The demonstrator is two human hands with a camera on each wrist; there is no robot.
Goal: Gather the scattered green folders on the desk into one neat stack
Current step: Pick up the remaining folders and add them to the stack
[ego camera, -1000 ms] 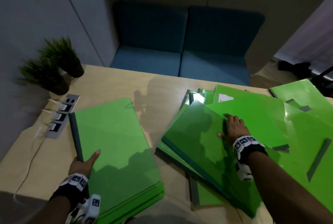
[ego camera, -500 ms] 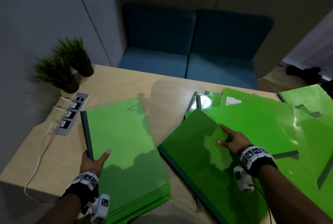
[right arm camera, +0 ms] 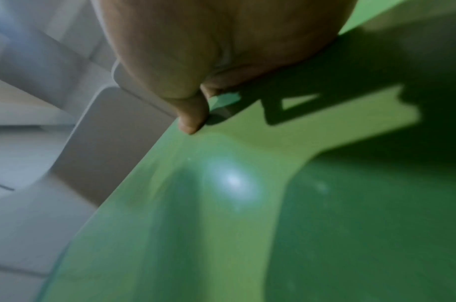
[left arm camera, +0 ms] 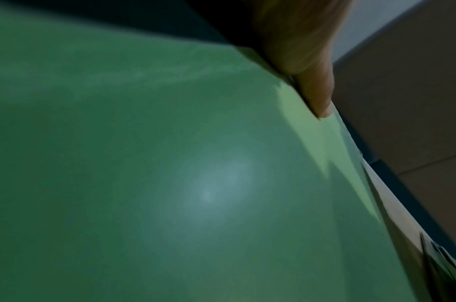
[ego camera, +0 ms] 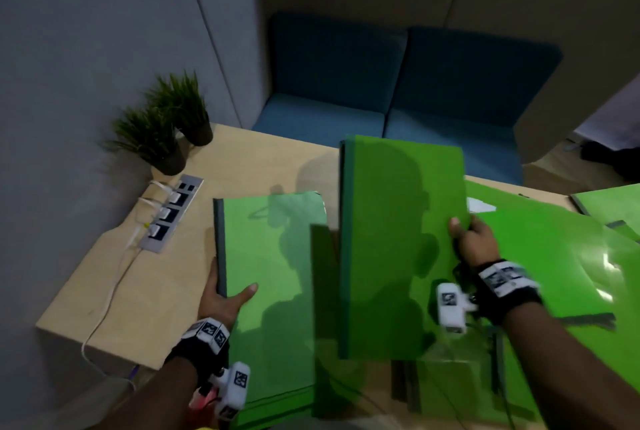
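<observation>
A stack of green folders [ego camera: 273, 291] lies on the wooden desk [ego camera: 131, 277] in front of me. My left hand [ego camera: 227, 291] grips its dark spine edge, thumb on the top cover [left arm camera: 195, 183]. My right hand [ego camera: 467, 239] pinches the right edge of another green folder [ego camera: 398, 239] and holds it lifted, tilted, just right of the stack; its underside [right arm camera: 247, 204] fills the right wrist view. Several more green folders [ego camera: 554, 273] lie scattered and overlapping at the right.
Two small potted plants [ego camera: 162, 124] stand at the desk's far left corner. A power strip [ego camera: 171, 213] with a white cable is set beside them. A blue sofa [ego camera: 398, 90] stands behind the desk. The desk's left edge is close to the stack.
My right hand has taken one folder from the scattered pile, lifted it and carried it left toward the stack. My left hand stays on the stack's spine.
</observation>
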